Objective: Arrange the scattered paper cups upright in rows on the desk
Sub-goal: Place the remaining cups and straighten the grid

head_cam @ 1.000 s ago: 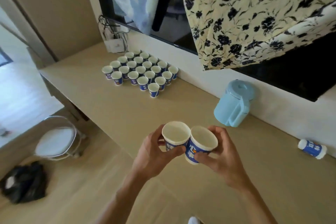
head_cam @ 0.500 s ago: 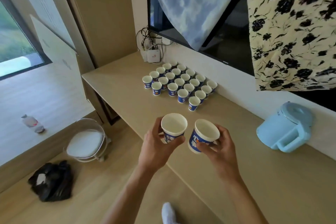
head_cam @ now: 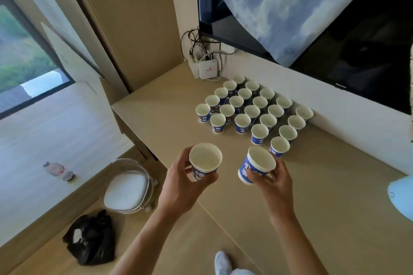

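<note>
Cups (head_cam: pixel 205 161) once touching are now apart, left hand (head_cam: pixel 178 187) and right hand (head_cam: pixel 277 185) fingers (head_cam: pixel 259 177) curled round each.

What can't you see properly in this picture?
Head view only:
- Jug: cut off by the right edge.
- Left cup: lower part hidden by the left hand.
- Right cup: lower side hidden by the right hand.
- Writing on the rowed cups: too small to read.
- Screen: partly covered by a cloth.
</note>
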Tool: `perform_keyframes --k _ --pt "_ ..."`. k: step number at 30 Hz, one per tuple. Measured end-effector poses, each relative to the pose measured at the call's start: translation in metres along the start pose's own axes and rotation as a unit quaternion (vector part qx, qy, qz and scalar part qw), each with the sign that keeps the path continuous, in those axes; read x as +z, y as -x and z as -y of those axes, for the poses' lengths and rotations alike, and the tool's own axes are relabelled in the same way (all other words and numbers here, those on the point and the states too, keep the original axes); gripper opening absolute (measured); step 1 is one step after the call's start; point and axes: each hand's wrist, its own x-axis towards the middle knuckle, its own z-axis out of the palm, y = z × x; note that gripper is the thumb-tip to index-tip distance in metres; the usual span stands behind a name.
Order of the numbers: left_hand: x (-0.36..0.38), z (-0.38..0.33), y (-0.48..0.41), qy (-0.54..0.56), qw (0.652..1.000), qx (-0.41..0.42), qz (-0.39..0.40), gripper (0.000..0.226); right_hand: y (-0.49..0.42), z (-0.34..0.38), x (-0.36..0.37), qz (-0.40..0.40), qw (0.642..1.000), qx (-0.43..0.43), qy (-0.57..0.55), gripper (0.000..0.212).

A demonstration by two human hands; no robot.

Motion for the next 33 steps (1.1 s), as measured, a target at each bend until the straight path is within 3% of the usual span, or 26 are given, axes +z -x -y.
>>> perform_keyframes --k 7,21,33 --pt "-0.009 0.043 -0.083 -0.001 0.997 -0.003 0.082 0.060 -0.041 -0.031 0.046 -0.052 0.998 0.015 0.018 0.062" --pt "-0.004 0.156 -0.197 0.007 0.973 0.039 0.225 0.064 -0.099 -0.155 0.123 -0.258 0.963 0.007 0.078 0.064" --pt "0.035 0.237 -0.225 0.033 0.970 0.092 0.224 0.068 -0.180 -0.226 0.109 -0.242 0.958 -0.074 0.131 0.059"
